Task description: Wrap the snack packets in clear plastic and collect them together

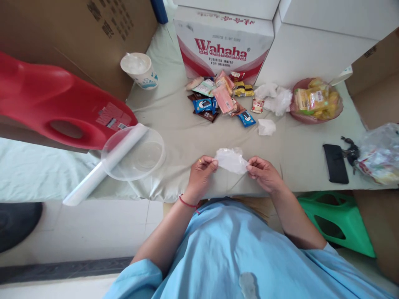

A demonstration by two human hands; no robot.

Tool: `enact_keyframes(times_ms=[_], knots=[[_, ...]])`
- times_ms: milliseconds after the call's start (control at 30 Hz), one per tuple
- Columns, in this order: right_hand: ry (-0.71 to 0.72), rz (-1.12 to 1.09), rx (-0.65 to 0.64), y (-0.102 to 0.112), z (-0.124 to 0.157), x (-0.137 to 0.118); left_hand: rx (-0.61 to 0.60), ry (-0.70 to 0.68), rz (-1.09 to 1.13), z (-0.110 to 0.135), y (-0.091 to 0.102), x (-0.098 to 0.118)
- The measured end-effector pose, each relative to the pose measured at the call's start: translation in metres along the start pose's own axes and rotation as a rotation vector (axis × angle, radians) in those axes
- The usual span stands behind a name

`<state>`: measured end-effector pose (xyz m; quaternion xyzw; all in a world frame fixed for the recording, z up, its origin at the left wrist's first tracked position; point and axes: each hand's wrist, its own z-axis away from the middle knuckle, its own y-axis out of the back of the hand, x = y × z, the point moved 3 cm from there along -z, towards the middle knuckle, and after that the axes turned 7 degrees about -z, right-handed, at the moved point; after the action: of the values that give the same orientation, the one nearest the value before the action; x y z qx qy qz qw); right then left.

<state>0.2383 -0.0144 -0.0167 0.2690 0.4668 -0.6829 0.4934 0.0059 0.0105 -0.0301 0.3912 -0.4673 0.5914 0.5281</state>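
Observation:
A thin, whitish see-through plastic bag [231,161], partly crumpled, is stretched between my two hands above the near edge of the table. My left hand [202,172] pinches its left end between thumb and fingers. On the opposite end, my right hand [264,172] grips a corner the same way. Beyond the hands lie more crumpled whitish plastic pieces [277,101], with one smaller piece [267,127] closer to me. A pile of wrapped snacks [222,99] in pink, blue, brown and yellow packets sits in front of the Wahaba-style printed carton [222,50].
At left are a red jug [62,99], a clear round tub [149,153], a plastic roll [90,178] and a paper cup [148,77]. A pink bowl [314,118] of yellow packets, a black phone [335,164], keys [351,151] and a filled bag [380,153] stand right.

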Motion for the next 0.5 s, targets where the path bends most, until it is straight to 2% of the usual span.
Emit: enact_keyframes(times_ms=[100, 233, 267, 400, 500], knots=[[-0.012, -0.002, -0.012, 0.003, 0.004, 0.006, 0.014, 0.024, 0.031, -0.003, 0.006, 0.000], [0.074, 0.064, 0.000, -0.005, 0.007, 0.007, 0.224, 0.014, -0.112, 0.006, 0.012, -0.001], [0.116, 0.104, 0.013, -0.008, 0.007, 0.005, 0.244, 0.016, -0.147, 0.010, 0.012, -0.001], [0.261, 0.325, 0.023, -0.019, 0.011, 0.000, 0.101, 0.015, -0.227, 0.023, -0.001, 0.004], [0.314, 0.431, 0.006, -0.025, 0.014, 0.000, 0.084, -0.025, -0.348, 0.023, -0.010, 0.007]])
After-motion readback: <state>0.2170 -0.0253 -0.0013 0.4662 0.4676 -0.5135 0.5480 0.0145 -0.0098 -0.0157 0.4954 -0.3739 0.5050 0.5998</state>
